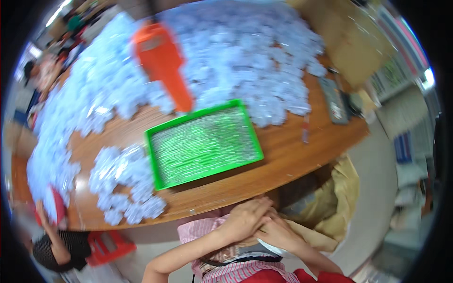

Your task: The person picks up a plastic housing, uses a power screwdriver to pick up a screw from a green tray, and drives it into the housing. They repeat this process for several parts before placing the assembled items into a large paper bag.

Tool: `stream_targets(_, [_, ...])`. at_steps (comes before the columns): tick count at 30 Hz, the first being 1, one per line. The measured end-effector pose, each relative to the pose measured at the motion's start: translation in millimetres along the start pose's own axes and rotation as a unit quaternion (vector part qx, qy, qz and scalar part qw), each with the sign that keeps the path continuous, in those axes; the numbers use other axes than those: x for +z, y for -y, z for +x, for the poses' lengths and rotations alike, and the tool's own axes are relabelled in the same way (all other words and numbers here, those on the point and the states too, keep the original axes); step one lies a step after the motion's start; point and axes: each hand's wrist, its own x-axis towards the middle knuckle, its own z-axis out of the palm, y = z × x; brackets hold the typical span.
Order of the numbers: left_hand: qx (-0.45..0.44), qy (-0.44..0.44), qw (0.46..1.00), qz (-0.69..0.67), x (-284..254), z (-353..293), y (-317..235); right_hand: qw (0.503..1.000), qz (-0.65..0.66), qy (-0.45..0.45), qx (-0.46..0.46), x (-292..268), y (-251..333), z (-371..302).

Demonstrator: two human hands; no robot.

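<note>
Wood-grained table (285, 146), rectangular green tray (212, 171)

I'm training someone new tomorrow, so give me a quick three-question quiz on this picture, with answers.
1. What colour is the tray on the table?
2. True or false: the person's left hand and right hand touch each other.
3. Where does the small pile of bluish pieces lie? A, inside the tray; B, left of the tray; C, right of the tray.

Key: 1, green; 2, true; 3, B.
</note>
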Motion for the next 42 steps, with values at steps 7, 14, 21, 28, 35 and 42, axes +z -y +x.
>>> stream_targets(7, [-0.122, -0.215, 0.967, 0.067, -98.1, -73.2, -21.8, 0.981, 0.037, -0.175, 0.079, -125.1, 39.2, -4.3])
stream_targets(14, [-0.402, -0.260, 0.822, 0.308, -154.7, -133.9, -8.3, 0.911, 0.122, -0.299, -0.257, -185.6, 110.0, 94.0])
stream_targets(21, [-0.360, -0.223, 0.867, 0.263, -159.3, -139.7, 3.4, 0.881, 0.266, -0.170, -0.353, -179.1, 161.7, 199.4])
stream_targets(28, [-0.347, -0.295, 0.887, -0.077, -138.3, -138.9, -7.2, 0.877, 0.223, -0.203, -0.373, -170.1, 172.3, 210.3])
stream_targets(35, [-0.352, -0.206, 0.787, -0.464, -95.7, -128.6, -19.8, 0.829, 0.338, -0.072, -0.440, -130.1, 198.8, 208.9])
stream_targets(42, [-0.219, -0.224, 0.921, -0.230, -112.3, -111.4, -20.8, 0.809, 0.340, -0.099, -0.469, -98.6, 200.1, 185.1])
